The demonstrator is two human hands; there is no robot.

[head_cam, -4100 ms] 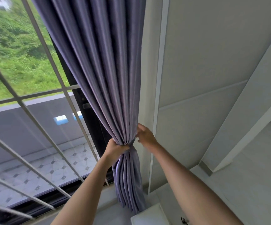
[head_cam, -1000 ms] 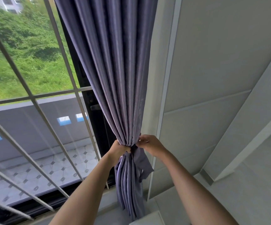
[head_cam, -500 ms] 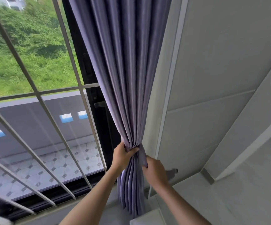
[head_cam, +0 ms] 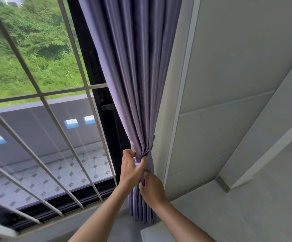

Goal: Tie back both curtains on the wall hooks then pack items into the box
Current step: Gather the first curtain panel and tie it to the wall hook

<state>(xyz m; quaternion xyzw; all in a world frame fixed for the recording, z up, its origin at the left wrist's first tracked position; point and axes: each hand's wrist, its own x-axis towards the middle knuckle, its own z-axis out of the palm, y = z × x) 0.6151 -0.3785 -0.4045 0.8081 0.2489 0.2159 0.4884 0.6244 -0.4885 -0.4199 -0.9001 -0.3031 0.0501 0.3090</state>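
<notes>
My left hand (head_cam: 130, 170) grips the gathered purple curtain (head_cam: 138, 84) at its cinched waist, fingers curled round the folds, while my right hand (head_cam: 151, 187) just below pinches a strip of the same purple cloth. The curtain hangs bunched in long pleats between the dark window frame (head_cam: 96, 70) and the white wall (head_cam: 229, 67). My hands hide any hook, and a white corner (head_cam: 152, 232) at the bottom edge is cut off.

Matt purple cloth curtain (head_cam: 138, 84), painted metal window bars (head_cam: 42, 95), smooth matt wall panels (head_cam: 229, 67).
</notes>
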